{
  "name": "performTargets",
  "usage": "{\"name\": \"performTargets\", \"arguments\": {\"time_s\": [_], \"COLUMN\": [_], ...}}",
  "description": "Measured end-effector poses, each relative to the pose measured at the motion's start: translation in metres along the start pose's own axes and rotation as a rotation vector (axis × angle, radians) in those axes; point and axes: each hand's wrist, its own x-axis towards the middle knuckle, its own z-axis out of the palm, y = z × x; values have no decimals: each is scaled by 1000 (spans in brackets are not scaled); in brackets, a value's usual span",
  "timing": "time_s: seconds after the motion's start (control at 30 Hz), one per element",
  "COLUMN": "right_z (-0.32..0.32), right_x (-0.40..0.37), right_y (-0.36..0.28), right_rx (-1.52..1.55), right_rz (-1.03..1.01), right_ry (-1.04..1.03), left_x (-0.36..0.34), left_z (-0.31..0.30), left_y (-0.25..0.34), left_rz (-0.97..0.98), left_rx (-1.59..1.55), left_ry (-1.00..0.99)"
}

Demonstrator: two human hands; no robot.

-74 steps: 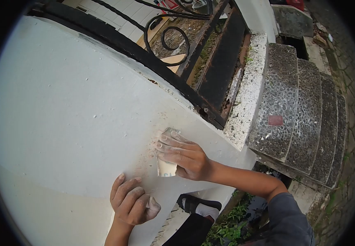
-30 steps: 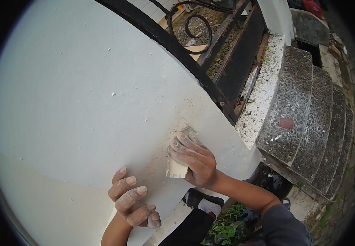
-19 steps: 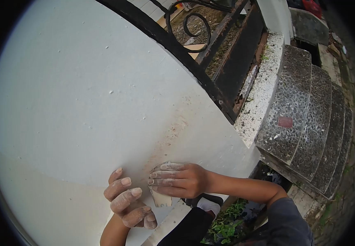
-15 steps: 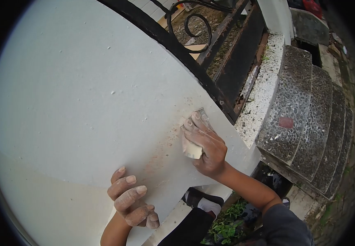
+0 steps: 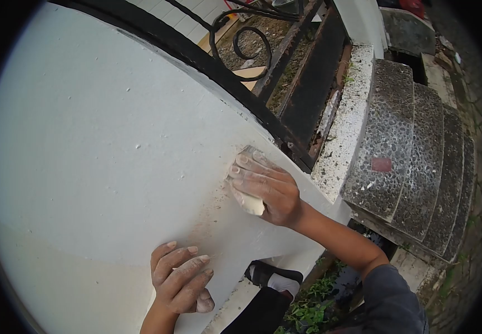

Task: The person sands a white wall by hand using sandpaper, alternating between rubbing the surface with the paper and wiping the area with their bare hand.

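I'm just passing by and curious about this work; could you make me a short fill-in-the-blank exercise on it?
The right hand presses a folded piece of ____ against the white wall. The left hand rests on the wall ____ the right hand. The railing on top of the wall is coloured ____.
Missing words: sandpaper, below, black.

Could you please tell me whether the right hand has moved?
Yes. The right hand, holding sandpaper, went from beside the left hand up the wall towards the black railing.
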Motion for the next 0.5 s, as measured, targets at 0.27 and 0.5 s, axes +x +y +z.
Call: {"name": "performTargets", "arguments": {"time_s": [0.27,0.5], "right_z": [-9,1], "right_x": [12,13], "right_y": [9,-5], "right_rx": [50,80], "right_rz": [17,-106], "right_ry": [69,-84], "left_x": [-4,-22], "left_z": [-5,-14], "left_y": [0,22], "left_rz": [27,-29], "left_rx": [144,659], "left_ry": [-105,-535]}}
